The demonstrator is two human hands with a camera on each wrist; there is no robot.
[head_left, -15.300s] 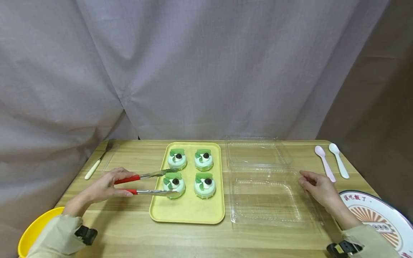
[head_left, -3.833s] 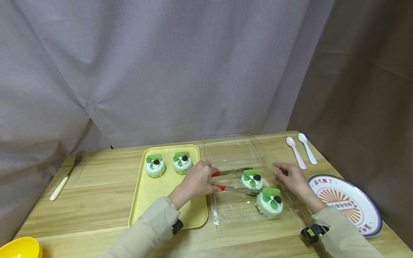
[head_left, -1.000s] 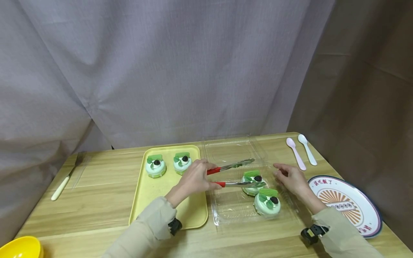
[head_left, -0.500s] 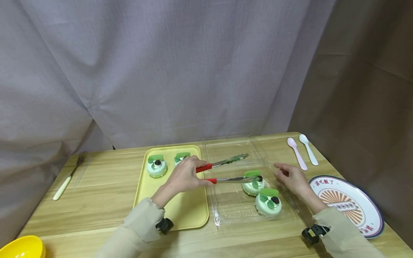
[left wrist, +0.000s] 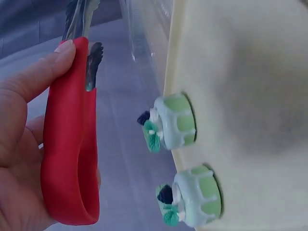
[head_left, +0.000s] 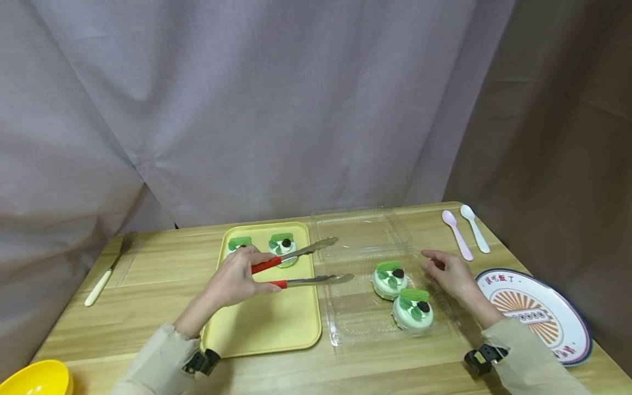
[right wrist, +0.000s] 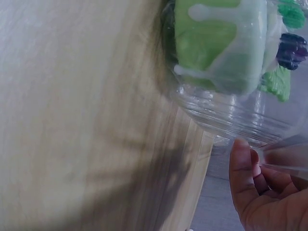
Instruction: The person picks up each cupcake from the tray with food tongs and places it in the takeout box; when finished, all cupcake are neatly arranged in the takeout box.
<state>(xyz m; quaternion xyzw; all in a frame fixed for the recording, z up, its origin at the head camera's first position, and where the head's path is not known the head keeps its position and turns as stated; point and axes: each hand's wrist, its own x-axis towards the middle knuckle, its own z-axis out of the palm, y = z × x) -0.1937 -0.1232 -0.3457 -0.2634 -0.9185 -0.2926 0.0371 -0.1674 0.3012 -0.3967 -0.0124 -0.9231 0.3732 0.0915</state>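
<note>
My left hand [head_left: 234,281] holds red-handled metal tongs [head_left: 266,265] above the yellow tray [head_left: 296,332]. The arms of the tongs are spread, with nothing between the tips. Two green-and-white mini cakes stand at the tray's far end: the right cake [head_left: 279,246], and the left cake [head_left: 240,241], partly hidden by my hand. Inside the clear plastic box [head_left: 340,329] sit two more cakes, one farther back [head_left: 387,284] and one nearer [head_left: 412,317]. With thumb and fingers, my right hand [head_left: 451,274] pinches the box's right rim [right wrist: 231,127].
The box's lid [head_left: 353,227] lies folded back behind it. A pink spoon [head_left: 457,236] and a white spoon [head_left: 476,229] lie at right, above a patterned plate [head_left: 538,315]. At left are a cream-handled utensil [head_left: 101,285] and a yellow bowl [head_left: 37,378].
Two cakes have gone from the tray into the clear box since the earliest frame. Lately, my left hand has drawn the spread tongs leftward off the rear boxed cake, back over the tray.
</note>
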